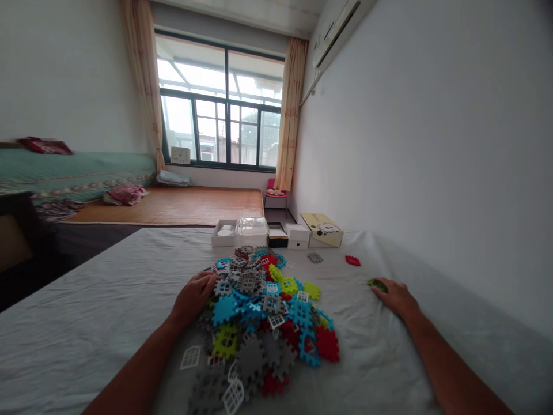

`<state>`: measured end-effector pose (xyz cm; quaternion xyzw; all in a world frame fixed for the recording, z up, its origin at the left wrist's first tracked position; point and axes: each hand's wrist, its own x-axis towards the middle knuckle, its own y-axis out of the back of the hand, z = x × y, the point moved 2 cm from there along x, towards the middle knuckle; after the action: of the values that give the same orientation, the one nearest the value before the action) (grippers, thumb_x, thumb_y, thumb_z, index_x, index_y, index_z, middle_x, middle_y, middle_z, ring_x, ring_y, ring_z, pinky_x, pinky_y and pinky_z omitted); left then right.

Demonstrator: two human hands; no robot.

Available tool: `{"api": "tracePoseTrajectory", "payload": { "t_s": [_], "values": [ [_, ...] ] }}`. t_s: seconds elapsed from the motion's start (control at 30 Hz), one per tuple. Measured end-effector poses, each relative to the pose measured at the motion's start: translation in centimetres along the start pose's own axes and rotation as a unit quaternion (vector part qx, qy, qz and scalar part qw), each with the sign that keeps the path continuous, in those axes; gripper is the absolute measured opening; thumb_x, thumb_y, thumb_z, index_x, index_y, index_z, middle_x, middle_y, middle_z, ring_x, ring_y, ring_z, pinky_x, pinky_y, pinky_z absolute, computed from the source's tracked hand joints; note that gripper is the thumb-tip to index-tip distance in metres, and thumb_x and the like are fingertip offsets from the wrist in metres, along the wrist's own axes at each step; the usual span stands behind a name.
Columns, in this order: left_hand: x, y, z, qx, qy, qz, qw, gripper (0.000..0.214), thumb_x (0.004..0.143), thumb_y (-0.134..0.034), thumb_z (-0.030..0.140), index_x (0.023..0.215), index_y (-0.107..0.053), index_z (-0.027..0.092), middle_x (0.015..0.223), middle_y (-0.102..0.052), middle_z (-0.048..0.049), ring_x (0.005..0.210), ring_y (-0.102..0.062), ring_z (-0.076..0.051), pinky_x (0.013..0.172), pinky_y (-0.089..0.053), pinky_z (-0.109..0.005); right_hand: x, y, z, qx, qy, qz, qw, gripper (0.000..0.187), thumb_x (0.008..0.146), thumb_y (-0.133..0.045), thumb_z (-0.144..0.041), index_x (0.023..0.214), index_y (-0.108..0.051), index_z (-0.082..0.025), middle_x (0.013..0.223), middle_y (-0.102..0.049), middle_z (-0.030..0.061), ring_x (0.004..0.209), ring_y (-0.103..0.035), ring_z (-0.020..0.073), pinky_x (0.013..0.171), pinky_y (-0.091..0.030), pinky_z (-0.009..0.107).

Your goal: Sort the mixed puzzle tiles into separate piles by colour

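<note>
A heap of plastic interlocking tiles point(250, 308) in grey, blue, red and lime green lies in the middle of the cloth, mixed with small white lattice window pieces point(190, 357). My left hand point(196, 294) rests against the heap's left edge; its fingertips are partly hidden among the tiles. Out to the right, my right hand point(395, 294) pinches a green tile point(378, 285) just at the cloth. Beyond that hand lies a single red tile point(353, 260), and a grey tile point(315, 257) sits further left.
Along the table's far edge stand an open white box point(223, 233), a clear plastic container point(252, 230), a black-rimmed box point(277, 235), a small white box point(298, 236) and a yellow carton point(322, 229). A wall point(432, 144) runs along the right. Behind is a bed point(194, 206).
</note>
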<state>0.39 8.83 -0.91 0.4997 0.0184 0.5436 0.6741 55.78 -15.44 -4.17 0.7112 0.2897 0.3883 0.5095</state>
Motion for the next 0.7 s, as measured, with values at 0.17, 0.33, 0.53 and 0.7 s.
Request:
{"api": "tracePoseTrajectory", "payload": {
  "t_s": [0.17,0.33,0.53,0.7],
  "values": [
    [-0.1,0.0,0.1,-0.004,-0.001,0.006,1.0,0.044,0.087,-0.036,0.05,0.09,-0.07,0.021,0.101,-0.069,-0.0056,0.099,-0.061,-0.022,0.091,-0.046,-0.034,-0.3,0.9,-2.5,-0.075,-0.053,0.054,0.994,0.042,0.078,-0.051,-0.05,0.111,-0.064,-0.028,0.129,-0.052,0.0115,0.114,-0.047,0.0346,0.083,-0.044,0.048],
    [-0.1,0.1,0.3,-0.003,-0.003,-0.003,1.0,0.046,0.088,-0.034,0.049,0.09,-0.071,0.02,0.1,-0.069,-0.0068,0.1,-0.06,-0.022,0.093,-0.045,-0.035,0.0,1.4,-11.5,0.077,0.214,-0.068,0.972,0.04,0.076,-0.058,-0.04,0.113,-0.063,-0.026,0.116,-0.063,0.0067,0.109,-0.053,0.024,0.095,-0.04,0.038],
    [-0.1,0.1,0.2,-0.003,-0.008,-0.006,1.0,0.044,0.088,-0.035,0.047,0.09,-0.07,0.02,0.101,-0.068,-0.0062,0.1,-0.061,-0.022,0.093,-0.046,-0.035,-1.1,-0.1,-18.6,0.162,0.292,-0.101,0.937,0.048,0.07,-0.064,-0.039,0.115,-0.062,-0.022,0.112,-0.065,0.0079,0.102,-0.058,0.0234,0.091,-0.043,0.034],
    [-0.1,0.0,0.0,0.001,-0.01,-0.006,1.0,0.045,0.088,-0.035,0.049,0.091,-0.07,0.02,0.102,-0.068,-0.0064,0.1,-0.06,-0.022,0.093,-0.045,-0.035,-0.3,0.9,-14.0,0.106,0.132,-0.006,0.986,0.039,0.07,-0.062,-0.035,0.107,-0.064,-0.024,0.108,-0.066,0.0061,0.097,-0.059,0.0235,0.088,-0.045,0.034]
  ]
}}
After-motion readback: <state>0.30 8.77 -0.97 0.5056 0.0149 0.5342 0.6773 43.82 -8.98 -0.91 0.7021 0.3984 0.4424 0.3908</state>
